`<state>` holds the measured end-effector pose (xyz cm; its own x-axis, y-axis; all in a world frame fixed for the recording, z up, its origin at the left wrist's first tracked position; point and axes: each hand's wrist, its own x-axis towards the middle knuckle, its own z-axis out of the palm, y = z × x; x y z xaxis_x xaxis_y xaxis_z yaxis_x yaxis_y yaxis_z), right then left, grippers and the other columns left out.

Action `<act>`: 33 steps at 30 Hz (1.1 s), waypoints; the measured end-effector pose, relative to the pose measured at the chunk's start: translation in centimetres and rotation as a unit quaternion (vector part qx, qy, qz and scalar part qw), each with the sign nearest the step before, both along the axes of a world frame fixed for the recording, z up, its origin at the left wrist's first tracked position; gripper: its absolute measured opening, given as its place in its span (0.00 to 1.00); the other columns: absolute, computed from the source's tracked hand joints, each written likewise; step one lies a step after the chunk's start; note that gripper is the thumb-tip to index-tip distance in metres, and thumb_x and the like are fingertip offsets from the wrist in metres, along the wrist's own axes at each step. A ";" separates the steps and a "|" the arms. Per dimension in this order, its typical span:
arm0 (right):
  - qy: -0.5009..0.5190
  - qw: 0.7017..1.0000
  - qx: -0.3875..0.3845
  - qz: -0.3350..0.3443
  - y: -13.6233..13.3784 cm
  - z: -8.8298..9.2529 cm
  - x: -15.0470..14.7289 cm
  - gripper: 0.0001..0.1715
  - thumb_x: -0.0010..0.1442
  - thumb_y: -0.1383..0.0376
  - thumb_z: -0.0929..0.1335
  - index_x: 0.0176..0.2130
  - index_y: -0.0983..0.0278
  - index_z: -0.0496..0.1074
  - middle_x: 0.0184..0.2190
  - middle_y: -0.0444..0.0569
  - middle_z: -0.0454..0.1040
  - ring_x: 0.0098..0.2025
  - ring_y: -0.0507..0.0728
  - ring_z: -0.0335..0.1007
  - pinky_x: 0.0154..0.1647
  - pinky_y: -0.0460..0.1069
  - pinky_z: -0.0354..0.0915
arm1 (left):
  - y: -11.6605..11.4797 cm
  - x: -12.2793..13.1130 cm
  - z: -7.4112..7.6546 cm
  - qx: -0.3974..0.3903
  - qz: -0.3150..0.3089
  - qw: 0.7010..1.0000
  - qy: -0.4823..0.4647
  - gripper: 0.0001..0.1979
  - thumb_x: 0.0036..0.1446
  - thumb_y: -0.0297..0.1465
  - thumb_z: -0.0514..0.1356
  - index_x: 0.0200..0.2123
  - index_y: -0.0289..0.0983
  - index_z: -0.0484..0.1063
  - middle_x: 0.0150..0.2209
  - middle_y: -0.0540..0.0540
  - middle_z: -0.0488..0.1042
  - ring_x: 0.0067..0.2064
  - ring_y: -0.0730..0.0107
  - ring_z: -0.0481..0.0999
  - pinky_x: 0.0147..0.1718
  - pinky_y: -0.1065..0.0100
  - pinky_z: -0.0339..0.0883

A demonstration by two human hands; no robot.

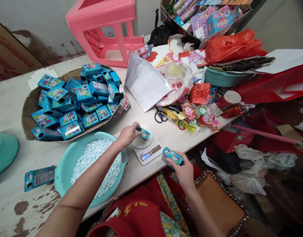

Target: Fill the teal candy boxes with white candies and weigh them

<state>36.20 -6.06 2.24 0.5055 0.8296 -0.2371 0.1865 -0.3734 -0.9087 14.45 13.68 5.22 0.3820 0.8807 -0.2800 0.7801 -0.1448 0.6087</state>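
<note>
My left hand [128,134] pinches the end of a small blue candy box [144,134] over the round white plate of a digital kitchen scale [151,152]. Whether that box rests on the plate I cannot tell. In front of my body, my right hand [183,168] holds another blue candy box [173,156], whose near end shows whitish round shapes. Below my left forearm stands a turquoise basin [60,179] with many small pale blue candies [92,158]. A torn cardboard tray [26,115] heaped with blue candy boxes [83,92] lies beyond it.
Flat blue packaging [39,177] lies left of the basin, near a turquoise tub [4,153]. Behind are a pink plastic crate [104,19] and a leaning white paper [146,82]. Scissors [160,115], wrapped sweets and a red can [232,111] crowd the right side.
</note>
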 end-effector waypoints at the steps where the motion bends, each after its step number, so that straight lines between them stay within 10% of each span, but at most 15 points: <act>1: -0.001 1.000 -0.001 -0.002 0.0 0.0 0.1 0.25 0.46 0.54 0.74 0.42 0.63 0.73 0.39 0.49 0.75 0.39 0.58 0.70 0.44 0.54 0.66 | 0.1 0.0 -0.2 -0.008 0.015 1.000 -0.022 0.14 0.48 0.37 0.62 0.39 0.40 0.70 0.25 0.51 0.69 0.27 0.69 0.66 0.26 0.70 0.51; 4: -0.010 1.000 -0.005 -0.011 0.0 0.0 0.3 0.25 0.45 0.54 0.75 0.42 0.63 0.73 0.39 0.49 0.74 0.39 0.59 0.70 0.43 0.54 0.66 | -0.1 -0.4 -0.4 -0.084 0.094 0.979 -0.159 0.11 0.48 0.39 0.62 0.31 0.37 0.68 0.21 0.53 0.64 0.23 0.75 0.61 0.22 0.72 0.50; 8: -0.014 1.000 0.000 -0.017 0.1 -0.1 0.5 0.26 0.46 0.54 0.74 0.43 0.64 0.73 0.39 0.50 0.74 0.39 0.59 0.70 0.44 0.55 0.66 | -1.1 -3.1 0.2 -0.217 0.254 0.873 -0.356 0.14 0.48 0.39 0.62 0.29 0.36 0.65 0.17 0.57 0.55 0.17 0.81 0.50 0.16 0.75 0.40; 13: -0.025 0.999 0.011 -0.026 0.3 -0.4 0.4 0.28 0.44 0.54 0.75 0.43 0.63 0.74 0.38 0.48 0.74 0.39 0.58 0.70 0.44 0.54 0.66 | -3.0 -8.4 0.9 -0.230 0.358 0.791 -0.440 0.17 0.42 0.33 0.67 0.35 0.34 0.66 0.22 0.54 0.61 0.19 0.82 0.58 0.16 0.78 0.41; 19: -0.024 1.000 0.001 -0.018 0.5 -0.3 -0.5 0.28 0.44 0.53 0.75 0.43 0.63 0.74 0.37 0.49 0.75 0.38 0.58 0.71 0.43 0.55 0.66 | -4.1 -9.7 1.2 -0.255 0.281 0.858 -0.346 0.14 0.50 0.40 0.62 0.33 0.36 0.66 0.16 0.59 0.48 0.16 0.82 0.44 0.16 0.75 0.36; 25: -0.024 0.999 0.001 -0.022 0.4 -0.2 -1.2 0.29 0.43 0.53 0.75 0.43 0.64 0.74 0.37 0.49 0.75 0.38 0.59 0.71 0.43 0.55 0.66 | -3.0 -4.8 1.5 -0.035 0.056 0.994 -0.085 0.14 0.53 0.40 0.59 0.40 0.40 0.71 0.20 0.53 0.63 0.24 0.71 0.63 0.24 0.70 0.50; 33: -0.017 1.000 -0.010 -0.005 1.8 0.6 -2.3 0.29 0.43 0.53 0.75 0.44 0.64 0.74 0.36 0.49 0.75 0.36 0.58 0.69 0.40 0.54 0.66 | -2.2 -0.8 -0.3 0.084 -0.093 0.981 0.150 0.10 0.61 0.34 0.53 0.37 0.39 0.73 0.35 0.40 0.76 0.36 0.59 0.74 0.28 0.67 0.52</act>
